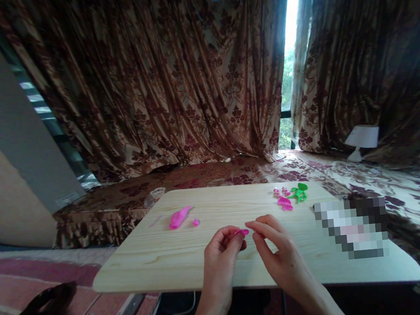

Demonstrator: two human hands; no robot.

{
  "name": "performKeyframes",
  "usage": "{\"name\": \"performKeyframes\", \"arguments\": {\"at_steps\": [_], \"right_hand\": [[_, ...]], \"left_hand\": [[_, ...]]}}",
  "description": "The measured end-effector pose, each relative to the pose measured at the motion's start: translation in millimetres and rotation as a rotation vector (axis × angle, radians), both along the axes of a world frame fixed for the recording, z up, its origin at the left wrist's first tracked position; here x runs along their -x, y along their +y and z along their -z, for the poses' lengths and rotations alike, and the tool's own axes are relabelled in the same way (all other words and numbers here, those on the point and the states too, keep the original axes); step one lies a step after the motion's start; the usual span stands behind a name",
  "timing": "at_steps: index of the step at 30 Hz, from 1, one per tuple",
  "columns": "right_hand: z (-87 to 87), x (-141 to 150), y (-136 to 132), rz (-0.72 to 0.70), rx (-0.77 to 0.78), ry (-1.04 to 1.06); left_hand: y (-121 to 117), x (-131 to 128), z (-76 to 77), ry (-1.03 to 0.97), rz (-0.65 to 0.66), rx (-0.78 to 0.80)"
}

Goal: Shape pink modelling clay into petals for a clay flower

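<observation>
A person pinches a small pink piece (243,232) between the thumb and fingers of the left hand (221,252) above a pale wooden bench (139,269), the other fingers curled beneath. The right hand (278,244) is just beside it, thumb and forefinger parted and pointed at the piece's right end; whether a fingertip touches it cannot be told. The piece sits between the two hands, nearer the bench's front edge than its far one, with both forearms reaching in over that front edge.

Wood grain shows in a broad stretch from the hands to the far edge, and more runs out to the rounded front corners on either side. To the left of the hands lie a large pink lump (179,218) and, near it, a small pink ball (195,222). Toward the far right edge are pink petals (284,204), small pink-and-white bits (285,191) and green leaves (302,186), grouped close together. A blurred-out object (352,231) lies along the right edge, well apart from the right hand
</observation>
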State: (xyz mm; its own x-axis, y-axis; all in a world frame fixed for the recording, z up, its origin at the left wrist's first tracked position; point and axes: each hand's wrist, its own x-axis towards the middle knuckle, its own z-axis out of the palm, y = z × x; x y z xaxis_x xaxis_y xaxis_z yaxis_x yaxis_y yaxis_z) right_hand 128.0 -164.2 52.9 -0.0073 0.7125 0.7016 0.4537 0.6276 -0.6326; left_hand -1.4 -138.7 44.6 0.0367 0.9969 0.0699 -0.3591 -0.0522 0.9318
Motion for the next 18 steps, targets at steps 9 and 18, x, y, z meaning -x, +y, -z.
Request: {"name": "performKeyframes", "arguments": {"at_steps": [9,18], "right_hand": [[20.5,9.3,-6.7,0.022,0.018,0.119],[13.1,8.9,-7.0,-0.001,0.0,0.115]], "left_hand": [[-5.2,-2.3,0.1,-0.224,0.028,0.097],[-4.7,-2.7,3.4,-0.203,0.018,0.075]]}}
